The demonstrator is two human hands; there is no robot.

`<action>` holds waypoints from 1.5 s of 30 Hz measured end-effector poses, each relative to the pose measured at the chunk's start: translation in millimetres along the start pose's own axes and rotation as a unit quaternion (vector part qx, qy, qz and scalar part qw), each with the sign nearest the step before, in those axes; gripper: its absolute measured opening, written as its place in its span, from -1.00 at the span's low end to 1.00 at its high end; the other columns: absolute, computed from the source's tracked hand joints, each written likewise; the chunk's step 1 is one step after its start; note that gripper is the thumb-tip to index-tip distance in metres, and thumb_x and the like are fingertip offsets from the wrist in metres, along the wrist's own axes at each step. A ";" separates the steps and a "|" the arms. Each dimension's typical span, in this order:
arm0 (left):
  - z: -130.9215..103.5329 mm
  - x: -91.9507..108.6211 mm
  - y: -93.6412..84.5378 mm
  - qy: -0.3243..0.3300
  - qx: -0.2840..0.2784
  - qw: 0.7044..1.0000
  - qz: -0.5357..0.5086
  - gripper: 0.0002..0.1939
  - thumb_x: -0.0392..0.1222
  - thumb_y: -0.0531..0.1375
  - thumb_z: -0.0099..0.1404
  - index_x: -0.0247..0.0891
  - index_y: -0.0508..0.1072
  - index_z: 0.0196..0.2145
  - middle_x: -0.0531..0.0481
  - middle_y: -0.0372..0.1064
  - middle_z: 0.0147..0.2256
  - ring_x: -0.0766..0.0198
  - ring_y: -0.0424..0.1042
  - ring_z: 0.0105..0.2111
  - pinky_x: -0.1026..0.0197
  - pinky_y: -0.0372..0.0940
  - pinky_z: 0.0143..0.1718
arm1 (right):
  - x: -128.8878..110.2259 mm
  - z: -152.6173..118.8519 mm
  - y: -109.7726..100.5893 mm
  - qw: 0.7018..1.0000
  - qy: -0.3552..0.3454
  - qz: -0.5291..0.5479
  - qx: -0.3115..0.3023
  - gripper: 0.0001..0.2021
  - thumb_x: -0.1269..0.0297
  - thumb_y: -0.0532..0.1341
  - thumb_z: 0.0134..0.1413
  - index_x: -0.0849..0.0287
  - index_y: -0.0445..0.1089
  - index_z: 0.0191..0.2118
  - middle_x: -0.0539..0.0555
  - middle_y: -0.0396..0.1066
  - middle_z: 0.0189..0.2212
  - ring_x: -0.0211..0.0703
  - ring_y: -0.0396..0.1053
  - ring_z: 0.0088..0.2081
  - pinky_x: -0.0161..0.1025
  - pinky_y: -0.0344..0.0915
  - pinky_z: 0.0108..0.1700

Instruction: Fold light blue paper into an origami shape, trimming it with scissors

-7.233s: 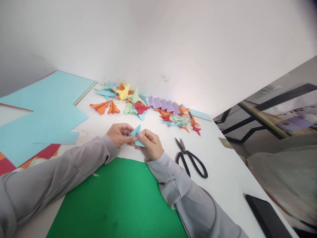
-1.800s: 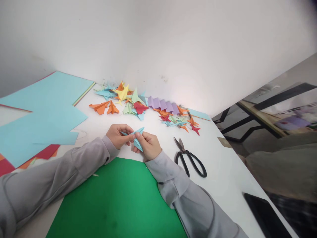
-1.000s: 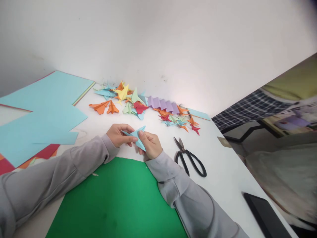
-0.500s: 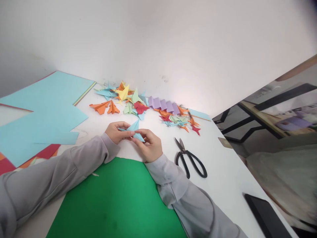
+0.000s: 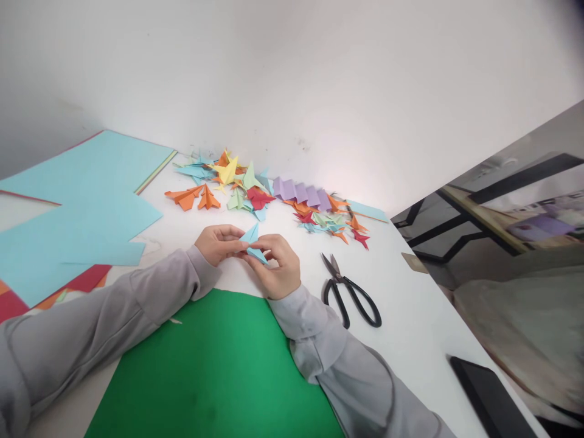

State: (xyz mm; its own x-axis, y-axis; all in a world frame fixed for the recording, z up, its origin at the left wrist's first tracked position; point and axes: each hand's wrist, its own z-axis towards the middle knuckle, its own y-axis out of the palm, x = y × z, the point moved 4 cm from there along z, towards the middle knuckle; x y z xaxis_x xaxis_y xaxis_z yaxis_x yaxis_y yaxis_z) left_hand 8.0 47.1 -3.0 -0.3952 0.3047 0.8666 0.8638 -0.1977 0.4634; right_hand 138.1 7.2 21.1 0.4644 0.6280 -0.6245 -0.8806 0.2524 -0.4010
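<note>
A small light blue folded paper piece (image 5: 250,235), with pointed ends, is pinched between both my hands above the white table. My left hand (image 5: 219,243) grips it from the left with thumb and fingers. From the right, my right hand (image 5: 278,264) pinches its edge, the fingertips close to those of the left. My fingers hide part of the folds. Just beyond my hands lies a pile of folded paper shapes (image 5: 227,170) in yellow, orange, green, blue and red.
A green sheet (image 5: 214,365) lies under my forearms. Large light blue sheets (image 5: 100,213) spread at the left. Black-handled scissors (image 5: 349,292) rest right of my hands, their blades apart. A purple pleated paper (image 5: 301,192) stands near the wall. A dark phone-like slab (image 5: 493,395) lies near the right edge.
The blue folded paper has turned and tilted slightly in my fingers, and its left point no longer shows past my left hand. Both hands have barely moved.
</note>
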 end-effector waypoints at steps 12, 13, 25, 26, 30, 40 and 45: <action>2.6 -2.1 -2.2 0.012 0.005 1.000 0.011 -0.58 -0.26 0.43 -0.31 -0.42 0.39 -0.46 -0.01 0.43 -0.61 0.30 0.43 -0.59 0.23 0.36 -0.47 | 3.5 -0.9 -1.2 1.000 0.007 -0.016 0.000 -0.87 0.33 0.21 -0.01 0.11 0.48 -0.30 0.09 0.48 -0.45 -0.17 0.40 -0.42 -0.22 0.35 -0.37; 2.6 -2.2 -2.2 0.013 0.006 1.000 0.011 -0.59 -0.25 0.43 -0.30 -0.42 0.39 -0.46 -0.01 0.43 -0.61 0.31 0.43 -0.59 0.23 0.36 -0.47 | 4.4 -0.7 -1.2 1.000 0.010 -0.013 -0.001 -0.88 0.32 0.22 -0.02 0.10 0.48 -0.31 0.09 0.48 -0.45 -0.16 0.40 -0.41 -0.21 0.35 -0.36; 4.5 -2.8 -2.4 0.012 0.011 1.000 0.000 -0.59 -0.26 0.43 -0.29 -0.42 0.39 -0.45 0.00 0.41 -0.63 0.30 0.42 -0.59 0.23 0.35 -0.50 | 11.0 -2.4 -2.1 0.999 0.037 -0.005 0.004 -0.87 0.26 0.24 -0.04 0.05 0.52 -0.33 0.08 0.53 -0.44 -0.15 0.43 -0.43 -0.20 0.38 -0.39; 4.8 -2.7 -2.9 0.013 0.014 1.000 -0.008 -0.59 -0.27 0.43 -0.30 -0.41 0.39 -0.45 0.00 0.41 -0.63 0.30 0.42 -0.59 0.23 0.35 -0.50 | 10.9 -2.4 -2.2 0.999 0.040 -0.007 0.007 -0.86 0.25 0.25 -0.04 0.06 0.52 -0.31 0.08 0.53 -0.44 -0.16 0.42 -0.44 -0.21 0.37 -0.41; 5.9 -2.8 -4.4 0.016 0.017 0.999 -0.024 -0.59 -0.29 0.43 -0.30 -0.41 0.38 -0.46 -0.01 0.41 -0.65 0.30 0.42 -0.60 0.24 0.34 -0.52 | 11.6 -2.8 -2.7 0.999 0.032 -0.006 0.020 -0.83 0.25 0.25 -0.04 0.10 0.52 -0.28 0.10 0.52 -0.47 -0.20 0.39 -0.50 -0.24 0.36 -0.46; 4.6 -0.9 -4.5 0.026 0.025 0.999 -0.027 -0.62 -0.31 0.41 -0.27 -0.42 0.38 -0.45 -0.01 0.40 -0.66 0.30 0.41 -0.61 0.24 0.31 -0.53 | 16.5 -4.5 -1.5 0.999 0.042 0.018 -0.008 -0.80 0.24 0.16 0.06 0.09 0.50 -0.23 0.07 0.54 -0.40 -0.20 0.45 -0.44 -0.24 0.39 -0.34; 5.6 -1.5 -5.4 0.026 0.031 0.999 -0.019 -0.62 -0.32 0.41 -0.27 -0.41 0.37 -0.46 -0.01 0.40 -0.66 0.29 0.41 -0.62 0.23 0.31 -0.53 | 19.6 -7.5 -1.3 0.993 0.105 0.062 0.004 -0.67 0.13 0.07 0.13 0.16 0.42 -0.10 0.07 0.51 -0.44 -0.22 0.42 -0.48 -0.24 0.38 -0.41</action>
State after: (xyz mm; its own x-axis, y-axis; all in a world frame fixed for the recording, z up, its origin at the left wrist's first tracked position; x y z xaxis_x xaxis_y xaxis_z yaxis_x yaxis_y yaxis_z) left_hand 5.8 52.9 -7.9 -0.4423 0.2614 0.8580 0.8648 -0.1292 0.4852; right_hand 149.1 13.6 4.3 0.3618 0.4869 -0.7950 -0.9323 0.1903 -0.3077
